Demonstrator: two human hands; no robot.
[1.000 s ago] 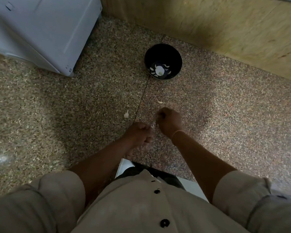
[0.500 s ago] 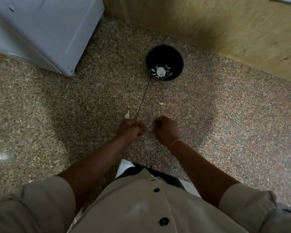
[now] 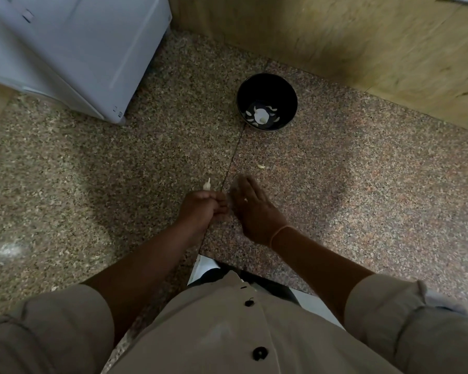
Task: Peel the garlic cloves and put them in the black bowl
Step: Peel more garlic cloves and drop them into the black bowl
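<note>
— What takes up most of what we see?

— The speckled stone floor (image 3: 362,184), with a thin seam running down it between the tiles. Next we have the white appliance (image 3: 73,49) at the top left and the wooden panel (image 3: 335,36) along the top right, which meet in the far corner.

— And closer to us?

— Our beige shirt (image 3: 227,333) fills the bottom edge, its sleeves rolled up on both arms and black buttons (image 3: 260,353) down the front.

— Where is the black bowl (image 3: 266,85)?

— It stands on the floor near the wooden panel, just right of the seam and well apart from both hands. On its bottom we make out a pale garlic piece (image 3: 260,116) with small slivers around it.

— How are the hands?

— They hover low over the floor, side by side at the seam. The left hand (image 3: 204,209) has its fingers curled in; we cannot tell whether anything lies inside. The right hand (image 3: 254,209) is spread with straight fingers, somewhat blurred, gripping nothing, a thin band (image 3: 277,233) round its wrist.

— Any garlic outside the bowl?

— One unpeeled clove (image 3: 206,184) lies on the floor just beyond the left knuckles. A smaller pale scrap (image 3: 261,166) lies between the right hand and the bowl.
</note>
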